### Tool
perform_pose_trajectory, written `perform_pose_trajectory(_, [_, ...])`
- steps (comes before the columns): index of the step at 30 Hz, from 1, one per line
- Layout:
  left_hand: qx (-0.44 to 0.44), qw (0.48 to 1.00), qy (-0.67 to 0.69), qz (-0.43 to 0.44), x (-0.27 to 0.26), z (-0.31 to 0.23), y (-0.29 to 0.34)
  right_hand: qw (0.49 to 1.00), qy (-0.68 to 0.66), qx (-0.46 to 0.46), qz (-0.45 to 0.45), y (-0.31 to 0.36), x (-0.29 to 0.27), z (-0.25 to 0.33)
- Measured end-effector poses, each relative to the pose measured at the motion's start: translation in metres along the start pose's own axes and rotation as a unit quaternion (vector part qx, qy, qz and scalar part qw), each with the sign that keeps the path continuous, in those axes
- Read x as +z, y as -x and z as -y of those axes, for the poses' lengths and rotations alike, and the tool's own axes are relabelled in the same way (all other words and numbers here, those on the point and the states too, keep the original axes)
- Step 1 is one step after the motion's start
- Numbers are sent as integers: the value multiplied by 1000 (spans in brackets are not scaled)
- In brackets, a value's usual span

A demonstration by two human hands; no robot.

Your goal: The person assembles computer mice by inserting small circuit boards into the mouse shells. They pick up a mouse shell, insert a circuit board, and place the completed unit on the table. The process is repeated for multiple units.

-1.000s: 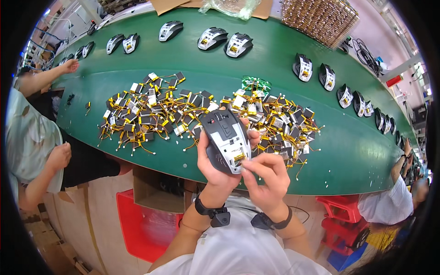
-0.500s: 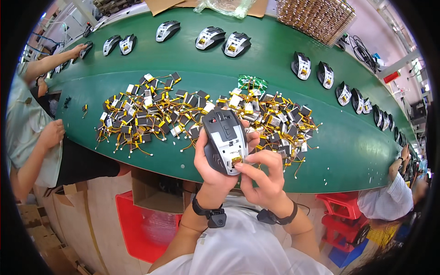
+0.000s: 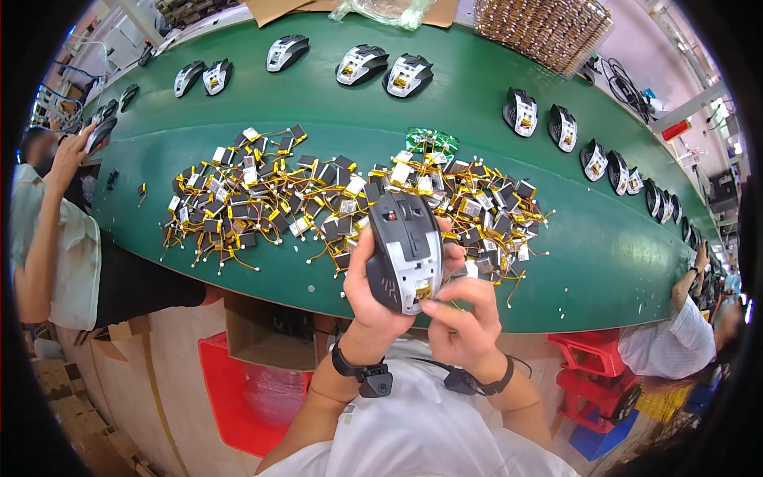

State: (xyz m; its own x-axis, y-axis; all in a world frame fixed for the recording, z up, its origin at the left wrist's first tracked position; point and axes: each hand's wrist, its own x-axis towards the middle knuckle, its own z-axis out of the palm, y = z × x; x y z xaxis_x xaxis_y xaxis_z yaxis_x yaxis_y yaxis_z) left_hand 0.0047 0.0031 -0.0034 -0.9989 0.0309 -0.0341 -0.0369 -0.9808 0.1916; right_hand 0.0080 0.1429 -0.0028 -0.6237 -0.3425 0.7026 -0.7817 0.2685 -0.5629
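Observation:
A black and white computer mouse [image 3: 407, 238], its lower shell section uncovered, is tilted up in my left hand [image 3: 367, 300]. My left fingers wrap around its side from beneath. In the recess near its lower end sits a small yellow-taped battery [image 3: 422, 293]. My right hand [image 3: 469, 316] is at that recess with thumb and forefinger drawn together at its right edge; what lies between them is too small to make out. Just beyond the mouse, loose batteries with wires and white plugs form a left heap [image 3: 238, 195] and a right heap [image 3: 489, 211] on the green table [image 3: 588, 278].
Several similar mice [image 3: 408, 76] line the far side. Green circuit boards [image 3: 431, 141] lie behind the right heap. A brown tray-like stack [image 3: 544, 36] stands at the back. At left, a co-worker's hand [image 3: 73, 147] holds a mouse. Below are a red bin [image 3: 216, 381] and cardboard box [image 3: 266, 338].
The mouse and both my hands have shifted slightly right and down, my right fingers staying at the recess. The co-worker at left has drawn a mouse nearer to their body.

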Motion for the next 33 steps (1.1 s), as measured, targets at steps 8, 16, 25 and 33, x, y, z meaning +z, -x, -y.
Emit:
perform_pose_trajectory(8, [37, 999, -10, -7, 5, -1, 3, 997, -5, 77, 15, -9, 6, 8])
perform_pose_trajectory(16, [25, 999, 25, -5, 12, -7, 1, 902, -343, 245, 91, -5, -16, 9])
perform_pose_trajectory(25, [25, 1000, 10, 4, 11, -7, 0, 990, -99, 87, 59, -5, -5, 9])
perform_pose_trajectory(33, [51, 998, -29, 34, 5, 0, -4, 970, -160, 172, 62, -14, -18, 8])
